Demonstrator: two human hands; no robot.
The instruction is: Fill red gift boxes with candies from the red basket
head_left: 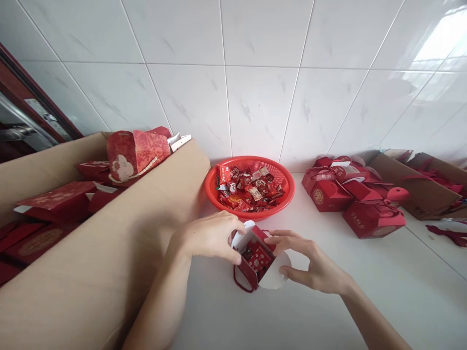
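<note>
A small red candy box [248, 273] stands upright on the white surface in front of me, its lid flaps spread and their white insides showing. Red wrapped sweets [259, 257] lie inside it, and a dark red cord handle hangs at its near left side. My left hand [213, 238] grips the box's left side between thumb and fingers. On the other side, my right hand [304, 260] has its thumb on the rounded right flap and its fingers at the back edge. Just behind the box sits a red plastic basket [210, 197] of assorted wrapped candies [251, 188].
At left, a large cardboard carton [156, 209] holds several red boxes [54, 201]. Closed red boxes with ribbons [375, 218] stand grouped at right, beside an open brown carton [419, 184]. A dark red ribbon [447, 234] lies near it. A tiled wall [259, 112] rises behind.
</note>
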